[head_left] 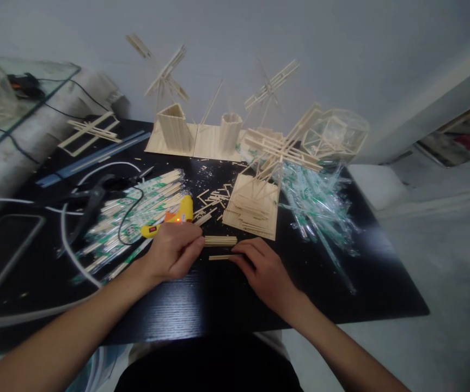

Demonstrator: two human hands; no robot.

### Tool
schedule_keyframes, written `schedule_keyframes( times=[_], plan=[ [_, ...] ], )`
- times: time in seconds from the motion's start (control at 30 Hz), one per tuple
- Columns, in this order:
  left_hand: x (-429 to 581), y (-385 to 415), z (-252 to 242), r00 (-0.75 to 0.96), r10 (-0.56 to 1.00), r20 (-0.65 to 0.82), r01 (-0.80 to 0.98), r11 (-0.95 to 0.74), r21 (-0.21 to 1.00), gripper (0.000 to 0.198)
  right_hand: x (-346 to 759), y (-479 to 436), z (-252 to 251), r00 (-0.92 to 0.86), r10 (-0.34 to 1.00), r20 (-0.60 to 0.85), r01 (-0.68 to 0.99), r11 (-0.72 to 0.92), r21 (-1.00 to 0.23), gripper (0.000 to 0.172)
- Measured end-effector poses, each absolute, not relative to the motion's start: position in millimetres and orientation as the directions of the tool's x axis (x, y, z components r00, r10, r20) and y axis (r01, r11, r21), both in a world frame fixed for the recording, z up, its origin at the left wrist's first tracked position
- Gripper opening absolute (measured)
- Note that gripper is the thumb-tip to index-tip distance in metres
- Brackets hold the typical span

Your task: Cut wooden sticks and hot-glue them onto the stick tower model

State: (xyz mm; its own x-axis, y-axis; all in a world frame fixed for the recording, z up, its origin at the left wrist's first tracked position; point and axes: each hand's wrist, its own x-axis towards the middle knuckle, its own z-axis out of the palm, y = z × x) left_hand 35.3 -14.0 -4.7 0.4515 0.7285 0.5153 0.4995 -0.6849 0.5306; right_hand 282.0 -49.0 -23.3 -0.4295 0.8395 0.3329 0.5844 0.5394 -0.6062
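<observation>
My left hand [174,251] rests on the black table [202,305], fingers curled, its fingertips pinching the left end of a short bundle of wooden sticks [220,240]. My right hand [264,270] lies just right of it, fingers bent, pressing on the right end of a single short wooden stick [219,257] below the bundle. A yellow glue gun [174,216] with a lit red switch lies just behind my left hand.
A square stick-built panel [253,206] sits behind the hands. Wrapped chopsticks [136,209] lie left, torn clear wrappers [318,209] right. Stick windmill models [177,117] stand at the back. Cables and black cutters [91,204] lie at left. Table's front edge is near my body.
</observation>
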Motion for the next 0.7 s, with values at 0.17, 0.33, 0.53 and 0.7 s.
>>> schedule_keyframes(
  times=[0.17, 0.33, 0.53, 0.7],
  plan=[
    [27, -14, -8, 0.47, 0.738, 0.484, 0.438, -0.671, 0.598, 0.027, 266, -52, -21, -0.532, 0.797, 0.284, 0.602, 0.593, -0.535, 0.015],
    [28, -15, -13, 0.437, 0.767, 0.469, 0.456, -0.639, 0.62, 0.028, 256, -51, -19, -0.582, 0.783, 0.219, 0.635, 0.606, -0.479, 0.019],
    [30, -15, -4, 0.427, 0.775, 0.466, 0.48, -0.631, 0.61, 0.029, 250, -51, -24, -0.595, 0.785, 0.169, 0.686, 0.607, -0.402, 0.017],
    [12, -44, 25, 0.53, 0.813, 0.24, 0.472, -0.518, 0.714, 0.029, 248, -51, -25, -0.603, 0.784, 0.148, 0.702, 0.61, -0.369, 0.015]
  ],
)
